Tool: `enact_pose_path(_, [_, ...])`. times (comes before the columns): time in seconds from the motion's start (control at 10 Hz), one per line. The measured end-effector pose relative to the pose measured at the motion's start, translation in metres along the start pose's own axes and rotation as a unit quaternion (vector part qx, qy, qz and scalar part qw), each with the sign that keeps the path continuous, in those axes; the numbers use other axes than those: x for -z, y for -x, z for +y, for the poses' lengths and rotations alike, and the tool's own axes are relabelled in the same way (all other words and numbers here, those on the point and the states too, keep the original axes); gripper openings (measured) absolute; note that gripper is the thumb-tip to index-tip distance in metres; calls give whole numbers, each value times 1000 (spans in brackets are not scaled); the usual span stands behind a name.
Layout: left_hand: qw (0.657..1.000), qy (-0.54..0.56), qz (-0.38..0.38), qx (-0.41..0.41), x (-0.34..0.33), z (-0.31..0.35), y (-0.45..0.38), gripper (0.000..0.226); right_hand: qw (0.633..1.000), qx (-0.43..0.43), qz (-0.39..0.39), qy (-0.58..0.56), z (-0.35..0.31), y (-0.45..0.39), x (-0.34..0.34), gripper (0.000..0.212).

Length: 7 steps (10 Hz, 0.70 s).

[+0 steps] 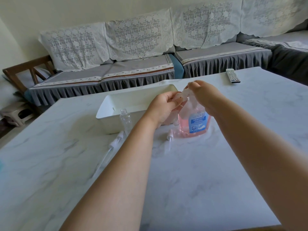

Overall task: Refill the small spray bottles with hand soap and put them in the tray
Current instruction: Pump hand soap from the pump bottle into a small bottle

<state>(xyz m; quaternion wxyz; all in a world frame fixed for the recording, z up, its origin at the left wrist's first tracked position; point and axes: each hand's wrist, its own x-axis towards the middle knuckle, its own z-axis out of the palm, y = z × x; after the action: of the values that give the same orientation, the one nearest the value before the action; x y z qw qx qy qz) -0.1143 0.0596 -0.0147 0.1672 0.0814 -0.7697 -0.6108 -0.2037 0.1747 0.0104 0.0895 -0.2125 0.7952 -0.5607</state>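
Soap bottle (194,121), pink, upright on bench (216,164) at frame centre. Right hand (205,94) curled over its pump top; left hand (164,106) pinching a small clear bottle at the spout. Empty spray bottle (125,120) uncapped, touching white tray (106,112), centre-left. Spray caps (116,140) lying below. Remote (232,75) upper right.

White marble-look counter (191,172). On it: white rectangular tray (106,112) mid-left; clear uncapped small spray bottle (126,120) upright just in front of tray; two loose spray heads, (115,141) and (170,133), lying flat; pink hand soap bottle (194,124) upright right of tray; remote control (232,75) far right, well apart.
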Motion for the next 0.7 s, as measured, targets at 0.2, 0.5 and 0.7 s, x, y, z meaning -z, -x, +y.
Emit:
enact_pose_path(0.2, [1000,-1,1,-15,2,8,-4,19,998,18,-40,51,-15,-1,11,21])
enact_pose_path(0.5, [1000,-22,8,-19,1,6,-5,16,998,4,-34,-44,-15,-11,11,27])
enact_pose_path(0.7, [1000,-24,-3,-11,1,4,0,16,999,14,21,20,-2,-4,-3,27])
